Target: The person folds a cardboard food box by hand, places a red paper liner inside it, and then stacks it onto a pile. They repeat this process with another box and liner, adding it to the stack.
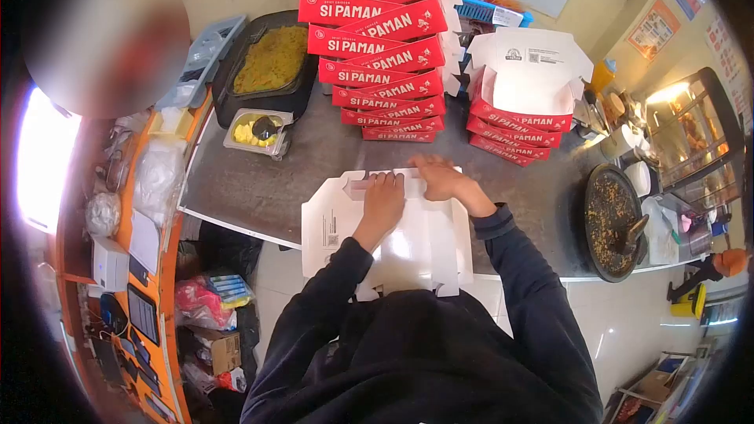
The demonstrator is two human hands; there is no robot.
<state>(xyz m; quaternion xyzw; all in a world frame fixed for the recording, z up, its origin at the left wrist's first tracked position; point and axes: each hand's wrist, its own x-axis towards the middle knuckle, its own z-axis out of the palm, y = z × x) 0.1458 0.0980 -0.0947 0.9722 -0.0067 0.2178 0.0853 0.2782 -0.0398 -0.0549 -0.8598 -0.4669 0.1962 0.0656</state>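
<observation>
A white unfolded carton (408, 247) lies at the near edge of the counter, its flaps spread, against the dark apron. My left hand (382, 202) rests on its far left part, fingers bent over the upper flap and close together. My right hand (441, 180) is at the far right edge of the same carton, fingers curled over the flap there; the fingertips are partly blurred. Beyond both hands stands a tall stack of red boxes (393, 55). To its right is a shorter red stack (522, 122) with an open white-lined box on top.
On the grey counter (314, 165) are a clear tub of yellow pieces (258, 132), a black tray of yellow-green food (269, 61) and a large stone mortar (611, 224) at the right. An orange shelf (169, 267) stands left. A blurred round shape fills the upper left.
</observation>
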